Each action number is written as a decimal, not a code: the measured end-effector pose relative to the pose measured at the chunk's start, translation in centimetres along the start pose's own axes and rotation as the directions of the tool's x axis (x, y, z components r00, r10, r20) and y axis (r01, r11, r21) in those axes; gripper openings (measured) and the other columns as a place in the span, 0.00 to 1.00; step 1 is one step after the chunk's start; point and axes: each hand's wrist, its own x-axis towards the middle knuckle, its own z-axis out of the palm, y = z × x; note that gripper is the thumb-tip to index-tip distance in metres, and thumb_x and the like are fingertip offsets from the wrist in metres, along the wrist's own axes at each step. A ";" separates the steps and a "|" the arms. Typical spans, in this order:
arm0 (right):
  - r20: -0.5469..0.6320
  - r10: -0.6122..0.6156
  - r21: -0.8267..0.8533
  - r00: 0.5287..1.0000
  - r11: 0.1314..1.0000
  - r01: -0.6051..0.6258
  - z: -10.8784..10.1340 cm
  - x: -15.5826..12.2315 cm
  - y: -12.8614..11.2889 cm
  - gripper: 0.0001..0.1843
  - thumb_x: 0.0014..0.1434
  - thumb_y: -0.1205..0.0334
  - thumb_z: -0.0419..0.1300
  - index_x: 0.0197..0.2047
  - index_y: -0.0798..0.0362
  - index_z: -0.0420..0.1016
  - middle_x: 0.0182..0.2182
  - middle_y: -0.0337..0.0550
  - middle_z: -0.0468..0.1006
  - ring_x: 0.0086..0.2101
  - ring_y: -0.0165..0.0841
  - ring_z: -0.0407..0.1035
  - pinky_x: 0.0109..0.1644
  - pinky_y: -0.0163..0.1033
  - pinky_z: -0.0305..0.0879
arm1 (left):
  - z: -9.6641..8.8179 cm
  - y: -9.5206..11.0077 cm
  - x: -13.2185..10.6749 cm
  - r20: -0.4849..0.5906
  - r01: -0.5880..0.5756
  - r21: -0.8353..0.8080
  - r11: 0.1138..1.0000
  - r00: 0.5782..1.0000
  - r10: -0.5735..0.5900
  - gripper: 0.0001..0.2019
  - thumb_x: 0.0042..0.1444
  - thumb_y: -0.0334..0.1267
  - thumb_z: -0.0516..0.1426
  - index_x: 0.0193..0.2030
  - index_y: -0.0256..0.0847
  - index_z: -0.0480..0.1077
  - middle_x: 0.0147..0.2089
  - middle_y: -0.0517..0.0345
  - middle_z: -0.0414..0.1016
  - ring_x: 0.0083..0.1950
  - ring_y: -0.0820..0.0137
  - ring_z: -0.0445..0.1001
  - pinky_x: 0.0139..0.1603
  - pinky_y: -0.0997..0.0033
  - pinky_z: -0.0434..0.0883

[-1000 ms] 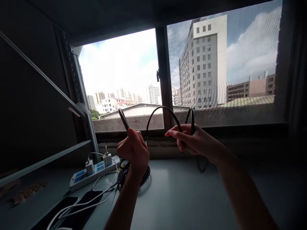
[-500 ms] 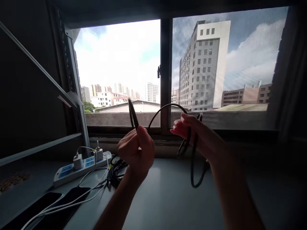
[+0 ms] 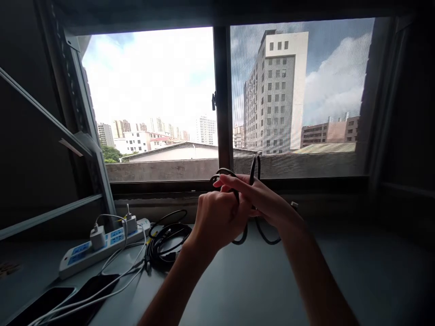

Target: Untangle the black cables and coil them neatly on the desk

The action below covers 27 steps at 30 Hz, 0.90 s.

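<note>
While our bare right hand [image 3: 263, 197] curls around a thin, rubbery-looking black cable [image 3: 252, 172], seemingly to gather its loops, our bare, bent left hand [image 3: 219, 215] meets it, any hold hidden from us, above the smooth grey-blue tabletop [image 3: 244, 290].

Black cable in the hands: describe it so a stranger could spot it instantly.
Start at the window; below its middle, the left hand and right hand overlap in view. The black cable loops above and below them. Unlike the coiled cable lying on the table, it is held up.
</note>
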 end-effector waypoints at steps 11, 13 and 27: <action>-0.279 -0.219 -0.494 0.935 0.868 0.056 -3.7 -0.3 1.0 0.08 0.48 0.60 0.62 0.28 0.58 0.74 0.22 0.37 0.69 0.25 0.30 0.63 0.25 0.30 0.54 | -1.4 -0.4 0.8 -0.056 -0.096 0.121 0.988 0.993 0.104 0.14 0.53 0.40 0.52 0.18 0.40 0.61 0.14 0.67 0.61 0.18 0.76 0.60 0.31 0.68 0.58; -0.351 -0.299 -0.608 0.887 0.794 0.027 -3.7 -0.1 1.2 0.05 0.49 0.63 0.62 0.30 0.56 0.76 0.24 0.38 0.72 0.28 0.33 0.67 0.29 0.33 0.57 | -1.6 -1.0 0.8 -0.076 -0.082 0.150 0.985 0.993 0.094 0.05 0.52 0.41 0.54 0.32 0.43 0.66 0.20 0.66 0.67 0.27 0.70 0.68 0.41 0.65 0.60; -0.404 -0.682 -0.676 0.609 0.671 0.304 0.7 -1.7 -1.3 0.05 0.48 0.69 0.61 0.30 0.53 0.77 0.24 0.37 0.73 0.27 0.33 0.69 0.28 0.32 0.64 | -0.5 -4.1 1.4 -0.119 0.251 -0.413 0.876 0.938 -0.325 0.18 0.53 0.34 0.52 0.13 0.38 0.64 0.18 0.59 0.66 0.22 0.75 0.65 0.27 0.73 0.61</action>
